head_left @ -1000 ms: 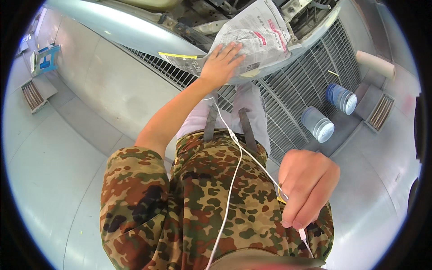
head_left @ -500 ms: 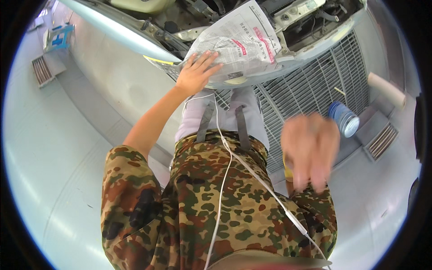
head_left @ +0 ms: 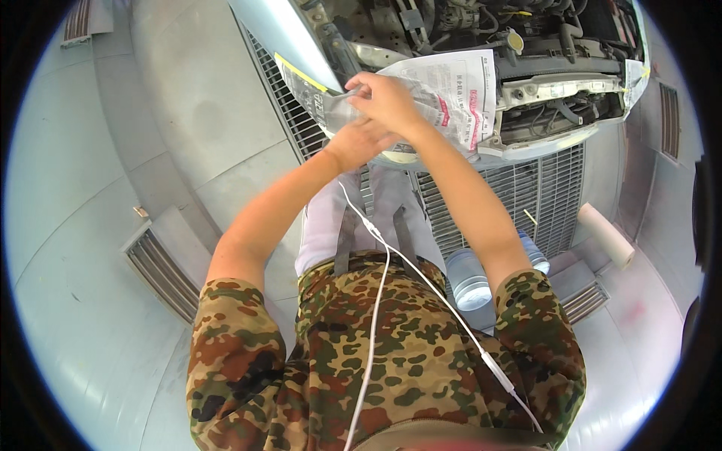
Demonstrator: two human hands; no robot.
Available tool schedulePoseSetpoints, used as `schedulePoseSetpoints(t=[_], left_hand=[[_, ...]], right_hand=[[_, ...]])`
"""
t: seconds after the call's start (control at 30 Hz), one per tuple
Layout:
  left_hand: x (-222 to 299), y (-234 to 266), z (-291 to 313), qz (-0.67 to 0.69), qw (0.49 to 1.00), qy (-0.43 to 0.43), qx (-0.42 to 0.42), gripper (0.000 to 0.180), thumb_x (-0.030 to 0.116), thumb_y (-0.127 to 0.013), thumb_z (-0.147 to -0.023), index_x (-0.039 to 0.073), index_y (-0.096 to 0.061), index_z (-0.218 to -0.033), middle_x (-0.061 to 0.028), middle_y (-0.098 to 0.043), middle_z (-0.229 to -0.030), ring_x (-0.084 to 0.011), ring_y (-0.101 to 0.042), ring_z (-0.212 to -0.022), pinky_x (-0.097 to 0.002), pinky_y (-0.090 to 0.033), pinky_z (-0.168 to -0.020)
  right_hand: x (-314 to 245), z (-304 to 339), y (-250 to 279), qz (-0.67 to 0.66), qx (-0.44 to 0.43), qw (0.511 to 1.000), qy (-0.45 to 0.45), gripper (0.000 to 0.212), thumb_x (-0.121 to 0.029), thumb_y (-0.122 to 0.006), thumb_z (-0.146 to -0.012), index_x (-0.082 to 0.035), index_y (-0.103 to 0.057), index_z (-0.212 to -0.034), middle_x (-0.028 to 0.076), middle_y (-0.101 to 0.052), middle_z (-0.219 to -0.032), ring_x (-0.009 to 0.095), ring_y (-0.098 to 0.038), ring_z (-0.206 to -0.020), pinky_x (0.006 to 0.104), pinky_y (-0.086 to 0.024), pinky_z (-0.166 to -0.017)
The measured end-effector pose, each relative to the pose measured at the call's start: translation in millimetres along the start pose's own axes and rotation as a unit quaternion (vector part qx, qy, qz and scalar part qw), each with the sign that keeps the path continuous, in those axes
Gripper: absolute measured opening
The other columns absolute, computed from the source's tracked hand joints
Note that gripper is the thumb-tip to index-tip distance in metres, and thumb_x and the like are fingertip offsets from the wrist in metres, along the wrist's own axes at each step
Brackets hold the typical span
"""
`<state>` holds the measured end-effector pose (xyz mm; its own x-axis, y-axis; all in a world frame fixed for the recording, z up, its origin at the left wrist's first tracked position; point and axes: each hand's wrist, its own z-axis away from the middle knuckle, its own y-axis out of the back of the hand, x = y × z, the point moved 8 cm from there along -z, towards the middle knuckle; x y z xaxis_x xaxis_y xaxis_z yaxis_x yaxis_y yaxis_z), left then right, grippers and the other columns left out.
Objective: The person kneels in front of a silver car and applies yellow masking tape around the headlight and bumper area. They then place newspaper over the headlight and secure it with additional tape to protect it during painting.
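A sheet of newspaper (head_left: 481, 83) lies over the front corner of a light blue car body (head_left: 289, 34), beside the opened engine bay (head_left: 549, 45). Another printed sheet (head_left: 301, 90), edged with a strip of yellow tape (head_left: 297, 69), covers the part to its left. My left hand (head_left: 359, 143) rests on the paper at the corner, fingers stretched out and partly under my right wrist. Crossing above it, my right hand (head_left: 389, 104) has its fingers curled in toward the thumb at the seam of the sheets. Whatever is between those fingertips is too small to make out.
Floor grating (head_left: 556, 188) runs under the car's front. To my right stand a clear-and-blue tub (head_left: 470, 282) and a second blue tub (head_left: 535, 255), partly behind my forearm. Beyond them lies a pale roll (head_left: 605, 234). A white cable (head_left: 374, 316) hangs down my front.
My right hand has swung from beside my body up to the newspaper, crossing over the left. My left hand has shifted slightly nearer me. The view has turned, showing more engine bay.
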<state>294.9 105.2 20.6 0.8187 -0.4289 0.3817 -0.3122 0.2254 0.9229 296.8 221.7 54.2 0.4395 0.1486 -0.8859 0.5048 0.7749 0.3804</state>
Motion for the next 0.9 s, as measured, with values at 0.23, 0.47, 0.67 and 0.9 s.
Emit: schedulePoseSetpoints(t=[0.23, 0.47, 0.67, 0.9], left_hand=[[22, 37, 8, 0.047, 0.973, -0.033, 0.225, 0.048, 0.010, -0.068, -0.084, 0.015, -0.068, -0.132, -0.0061, -0.064, -0.135, -0.0288, -0.060, -0.129, -0.0446, -0.047, -0.110], [-72, 71, 96, 0.143, 0.831, 0.254, 0.473, 0.045, 0.000, -0.086, -0.079, 0.004, -0.070, -0.121, -0.0144, -0.066, -0.128, -0.0337, -0.063, -0.115, -0.0458, -0.050, -0.099], [-83, 52, 79, 0.109, 0.855, 0.228, 0.452, 0.055, 0.008, -0.084, -0.082, 0.005, -0.066, -0.134, -0.0154, -0.062, -0.144, -0.0373, -0.057, -0.139, -0.0515, -0.043, -0.114], [-79, 38, 83, 0.087, 0.861, 0.235, 0.442, 0.057, 0.007, -0.082, -0.084, 0.006, -0.066, -0.139, -0.0156, -0.059, -0.151, -0.0356, -0.055, -0.143, -0.0542, -0.038, -0.119]], right_hand=[[-3, 5, 15, 0.121, 0.016, 0.992, 0.037, 0.023, -0.023, -0.083, -0.086, -0.012, -0.078, -0.106, 0.001, -0.062, -0.071, 0.017, -0.060, -0.067, 0.0343, -0.049, -0.063], [-10, 7, 12, 0.143, 0.066, 0.986, 0.054, 0.019, -0.022, -0.084, -0.085, -0.012, -0.079, -0.101, 0.000, -0.057, -0.070, 0.017, -0.056, -0.064, 0.0331, -0.045, -0.060], [-5, 8, 9, 0.140, 0.077, 0.986, 0.043, 0.017, -0.019, -0.084, -0.084, -0.012, -0.079, -0.099, 0.000, -0.057, -0.071, 0.016, -0.055, -0.063, 0.0323, -0.044, -0.058], [-6, 11, 7, 0.154, 0.095, 0.983, 0.031, 0.014, -0.022, -0.083, -0.084, -0.016, -0.079, -0.096, -0.002, -0.062, -0.074, 0.017, -0.062, -0.064, 0.0332, -0.049, -0.059]])
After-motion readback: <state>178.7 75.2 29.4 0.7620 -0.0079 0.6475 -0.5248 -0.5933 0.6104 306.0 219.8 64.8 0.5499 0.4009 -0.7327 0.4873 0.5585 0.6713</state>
